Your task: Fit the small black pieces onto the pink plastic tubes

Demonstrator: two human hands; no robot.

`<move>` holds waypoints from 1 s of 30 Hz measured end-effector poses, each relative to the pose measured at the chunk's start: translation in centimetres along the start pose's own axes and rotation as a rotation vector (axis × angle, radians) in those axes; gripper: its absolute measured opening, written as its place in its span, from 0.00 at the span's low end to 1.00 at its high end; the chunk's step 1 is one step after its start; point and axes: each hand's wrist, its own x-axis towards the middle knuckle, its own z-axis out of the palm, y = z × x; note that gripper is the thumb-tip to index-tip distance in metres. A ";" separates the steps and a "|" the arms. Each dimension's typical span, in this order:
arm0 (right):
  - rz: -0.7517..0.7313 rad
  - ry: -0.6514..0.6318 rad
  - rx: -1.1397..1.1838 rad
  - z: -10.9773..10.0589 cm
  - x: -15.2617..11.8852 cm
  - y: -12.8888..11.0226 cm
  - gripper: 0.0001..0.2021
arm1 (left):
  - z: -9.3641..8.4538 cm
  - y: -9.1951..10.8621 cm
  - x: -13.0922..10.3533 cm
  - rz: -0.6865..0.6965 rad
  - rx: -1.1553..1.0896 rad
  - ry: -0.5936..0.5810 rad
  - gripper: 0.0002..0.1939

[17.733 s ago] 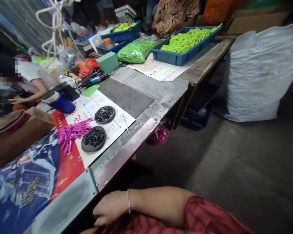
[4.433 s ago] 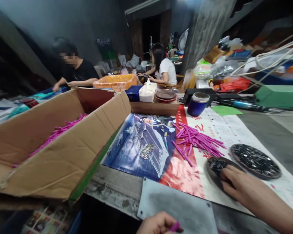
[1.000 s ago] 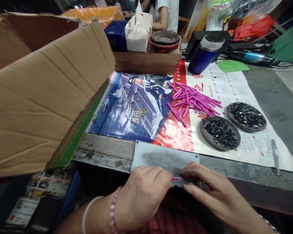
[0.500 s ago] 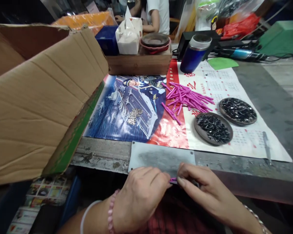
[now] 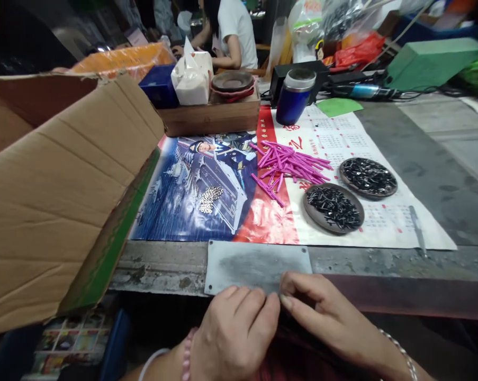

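My left hand (image 5: 239, 330) is closed, its fingers curled at the table's near edge. My right hand (image 5: 330, 315) faces it with thumb and forefinger pinched, the fingertips of both hands meeting. A slim pink stick showed between them a moment ago; now the fingers hide it. Just beyond the hands lies a grey metal plate (image 5: 254, 264) with a dark, worn middle. A loose pile of pink sticks (image 5: 290, 164) lies on the poster. To its right are two round dishes, a nearer dish (image 5: 308, 214) and a farther dish (image 5: 393, 189), filled with small dark metal pieces.
A small cluster of beady silver pieces (image 5: 210, 200) lies on the poster (image 5: 175, 211). A cardboard box (image 5: 64, 211) stands at the left. Behind are a wooden box (image 5: 210, 119), a blue tumbler (image 5: 292, 106) and a green case (image 5: 433, 63). A knife-like tool (image 5: 417, 227) lies at right. Another person (image 5: 236, 37) sits beyond.
The camera view has shifted, so the table things appear farther left. The fingertips have come closer together, and the pink stick between them has gone out of sight.
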 end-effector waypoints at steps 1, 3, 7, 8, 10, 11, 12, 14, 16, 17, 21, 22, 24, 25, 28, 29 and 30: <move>0.004 -0.005 0.014 0.1 0.0 0.1 0.15 | 0.1 0.0 -0.2 -0.013 -0.026 0.005 0.10; 0.008 -0.016 0.031 0.3 -0.1 0.2 0.16 | 0.2 -0.2 -0.6 -0.063 -0.120 0.000 0.10; -0.009 0.052 -0.011 -0.7 -0.4 0.3 0.18 | 0.3 -0.7 -1.4 -0.201 -0.376 -0.038 0.11; -0.012 0.099 -0.038 -1.2 -0.5 0.3 0.17 | 0.3 -0.9 -1.5 -0.245 -0.436 -0.047 0.11; -0.013 0.208 -0.117 -2.5 -0.7 0.3 0.16 | 0.4 -1.0 -1.8 -0.334 -0.544 -0.056 0.11; -0.016 0.265 -0.173 -3.2 -0.8 0.3 0.14 | 0.5 -1.1 -1.9 -0.382 -0.591 -0.047 0.11; -0.022 0.323 -0.239 -3.9 -0.9 0.5 0.13 | 0.5 -1.1 -2.1 -0.428 -0.635 -0.029 0.12; -0.038 0.428 -0.382 -5.3 -1.2 0.9 0.10 | 0.8 -1.2 -2.5 -0.535 -0.695 0.025 0.11; -0.055 0.512 -0.505 -6.5 -1.4 1.6 0.09 | 1.0 -1.2 -3.0 -0.650 -0.735 0.059 0.10; -0.058 0.539 -0.550 -7.1 -1.5 1.9 0.08 | 1.1 -1.2 -3.2 -0.696 -0.754 0.061 0.09; -0.050 0.582 -0.672 -8.8 -1.5 3.0 0.07 | 1.2 -1.4 -3.9 -0.796 -0.806 0.041 0.08; -0.047 0.583 -0.707 -9.1 -1.4 3.2 0.07 | 1.2 -1.5 -3.9 -0.804 -0.811 0.041 0.09; -0.045 0.579 -0.790 -9.6 -0.9 3.5 0.08 | 1.3 -1.6 -3.9 -0.808 -0.818 0.045 0.09; -0.046 0.575 -0.830 -9.9 -0.6 3.6 0.09 | 1.3 -1.6 -3.9 -0.809 -0.822 0.047 0.09; -0.050 0.561 -0.907 -10.4 0.2 3.7 0.10 | 1.3 -1.7 -4.0 -0.809 -0.845 0.053 0.09; -0.049 0.555 -0.921 -10.5 0.5 3.7 0.11 | 1.4 -1.7 -4.0 -0.807 -0.854 0.055 0.09; -0.046 0.545 -0.934 -10.7 0.8 3.7 0.11 | 1.4 -1.7 -4.0 -0.802 -0.863 0.058 0.09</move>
